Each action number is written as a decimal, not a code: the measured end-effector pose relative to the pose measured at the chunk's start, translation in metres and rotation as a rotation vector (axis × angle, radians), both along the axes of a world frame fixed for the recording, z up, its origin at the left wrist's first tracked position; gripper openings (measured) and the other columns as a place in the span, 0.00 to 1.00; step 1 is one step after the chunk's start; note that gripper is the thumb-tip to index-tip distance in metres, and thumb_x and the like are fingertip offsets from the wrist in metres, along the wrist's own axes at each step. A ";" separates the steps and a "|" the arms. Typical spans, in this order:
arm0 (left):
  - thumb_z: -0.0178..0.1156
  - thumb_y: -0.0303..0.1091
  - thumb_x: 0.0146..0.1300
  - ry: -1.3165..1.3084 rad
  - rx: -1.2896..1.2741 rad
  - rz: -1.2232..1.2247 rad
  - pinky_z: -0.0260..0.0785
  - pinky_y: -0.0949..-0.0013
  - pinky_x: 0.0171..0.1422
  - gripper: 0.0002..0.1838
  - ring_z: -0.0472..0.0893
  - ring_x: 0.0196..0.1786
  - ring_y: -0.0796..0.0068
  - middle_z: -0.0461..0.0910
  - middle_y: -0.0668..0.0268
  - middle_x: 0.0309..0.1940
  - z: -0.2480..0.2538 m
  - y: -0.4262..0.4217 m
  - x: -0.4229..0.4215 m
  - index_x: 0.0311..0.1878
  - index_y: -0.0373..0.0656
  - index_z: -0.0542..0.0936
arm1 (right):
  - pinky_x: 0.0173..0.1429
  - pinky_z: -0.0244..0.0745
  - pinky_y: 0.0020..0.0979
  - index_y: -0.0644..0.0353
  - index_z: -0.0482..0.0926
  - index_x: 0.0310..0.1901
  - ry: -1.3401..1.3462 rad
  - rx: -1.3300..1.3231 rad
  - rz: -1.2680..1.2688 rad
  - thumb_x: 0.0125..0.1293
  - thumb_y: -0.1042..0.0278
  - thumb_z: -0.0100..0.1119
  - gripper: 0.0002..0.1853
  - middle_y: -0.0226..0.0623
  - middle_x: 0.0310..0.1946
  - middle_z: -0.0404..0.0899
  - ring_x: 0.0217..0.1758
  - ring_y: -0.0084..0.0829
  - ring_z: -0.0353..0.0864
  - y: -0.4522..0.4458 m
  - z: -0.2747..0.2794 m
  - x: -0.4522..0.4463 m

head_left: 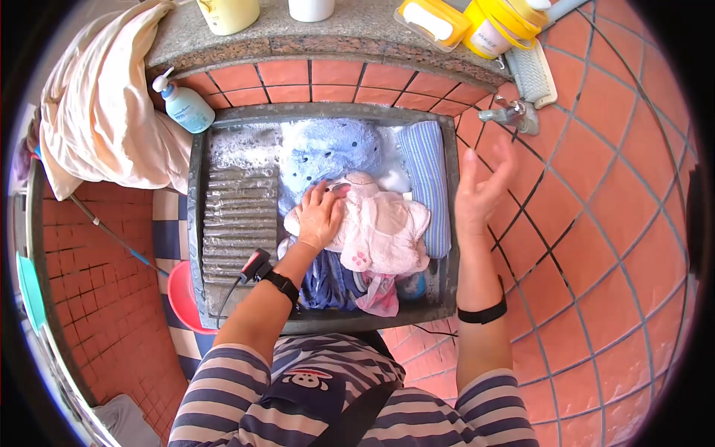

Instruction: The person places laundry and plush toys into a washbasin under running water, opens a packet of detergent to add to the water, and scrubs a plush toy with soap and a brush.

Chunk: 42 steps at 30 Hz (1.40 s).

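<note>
My left hand (319, 216) lies with its fingers spread on a pale pink plush item (391, 231), which has paw-pad marks and looks like a soft toy. It rests on other wet laundry in a dark stone wash basin (328, 322). Raised at the basin's right side, my right hand (482, 186) is empty with its fingers apart, just below the metal tap (514, 116). Behind the plush item are a blue dotted fluffy cloth (335, 149) and suds. A blue striped cloth (427, 186) lies folded along the right wall. Dark blue fabric (325, 281) shows beneath.
A ribbed washboard (240, 223) fills the basin's left part. A light blue pump bottle (186, 108) stands at the back left corner beside draped cream fabric (112, 97). On the stone ledge (335, 37) are yellow containers (497, 30). A red basin (186, 298) sits below left.
</note>
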<state>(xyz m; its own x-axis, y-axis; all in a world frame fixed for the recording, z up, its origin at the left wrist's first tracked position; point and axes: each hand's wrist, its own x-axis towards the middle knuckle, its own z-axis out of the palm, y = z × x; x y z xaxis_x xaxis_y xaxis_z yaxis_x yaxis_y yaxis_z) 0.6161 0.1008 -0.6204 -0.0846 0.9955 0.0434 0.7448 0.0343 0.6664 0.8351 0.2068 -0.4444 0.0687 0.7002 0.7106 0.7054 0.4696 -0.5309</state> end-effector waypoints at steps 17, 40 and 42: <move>0.64 0.42 0.54 -0.270 -0.283 0.706 0.72 0.60 0.41 0.25 0.80 0.35 0.54 0.79 0.51 0.34 -0.039 -0.040 -0.028 0.46 0.30 0.76 | 0.56 0.72 0.28 0.65 0.70 0.57 -0.108 -0.358 0.377 0.61 0.86 0.44 0.21 0.43 0.56 0.72 0.58 0.32 0.75 0.051 0.080 0.045; 0.60 0.24 0.57 -1.574 -0.170 0.248 0.69 0.74 0.32 0.22 0.76 0.37 0.78 0.76 0.66 0.39 0.123 0.020 0.006 0.55 0.42 0.66 | 0.53 0.69 0.38 0.68 0.72 0.49 0.050 -1.056 0.270 0.58 0.46 0.61 0.30 0.54 0.46 0.77 0.51 0.48 0.77 -0.080 -0.095 -0.012; 0.60 0.25 0.58 -1.465 -0.221 0.176 0.66 0.76 0.30 0.23 0.76 0.33 0.79 0.78 0.66 0.35 0.155 0.044 0.021 0.56 0.41 0.65 | 0.54 0.68 0.34 0.68 0.72 0.48 0.506 -0.878 0.306 0.62 0.46 0.58 0.28 0.50 0.46 0.78 0.52 0.39 0.76 -0.091 -0.096 -0.007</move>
<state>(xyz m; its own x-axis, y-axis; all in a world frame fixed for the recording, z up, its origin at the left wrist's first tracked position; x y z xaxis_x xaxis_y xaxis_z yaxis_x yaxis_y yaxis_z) 0.6371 0.1444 -0.4651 -0.0348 0.9430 -0.3309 -0.5885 0.2482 0.7695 0.8285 0.1162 -0.5401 -0.0508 0.9920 -0.1156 0.2241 -0.1015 -0.9693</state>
